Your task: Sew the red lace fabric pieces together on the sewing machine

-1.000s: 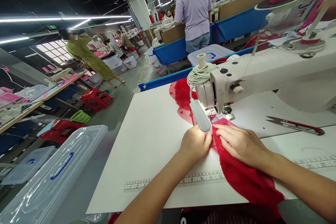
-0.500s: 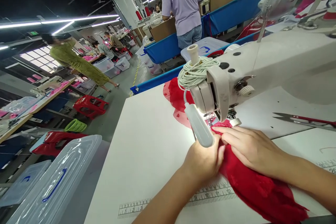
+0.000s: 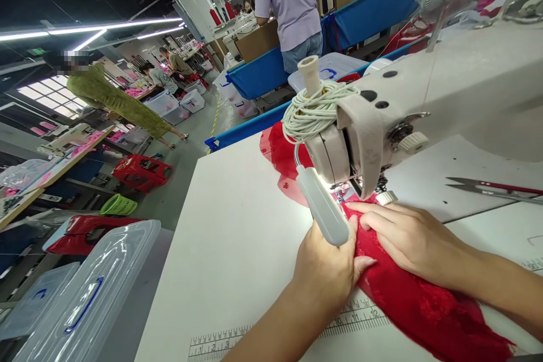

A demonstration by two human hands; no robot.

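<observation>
Red lace fabric (image 3: pixel 424 305) runs from the sewing machine's needle area down across the table toward the lower right. My left hand (image 3: pixel 328 260) grips its left edge near the presser foot (image 3: pixel 339 195), with the thumb on top of the cloth. A grey lamp (image 3: pixel 324 209) hides part of that hand's fingers. From the right, my right hand (image 3: pixel 409 237) holds the fabric close to the foot, its fingers bent and pressed on the cloth. Above both hands is the white sewing machine head (image 3: pixel 335 153), with pale cord (image 3: pixel 316 110) coiled on it.
Red-handled thread snips (image 3: pixel 492 186) lie on the right of the white table (image 3: pixel 229 226). More red fabric (image 3: pixel 286 153) spreads behind the needle. Lidded plastic bins (image 3: pixel 106 288) stand at the left, near red stools (image 3: pixel 142 172). Several people are in the background.
My left thumb has spread away from the fingers onto the fabric. My right hand has barely moved. The whole view has shifted slightly.
</observation>
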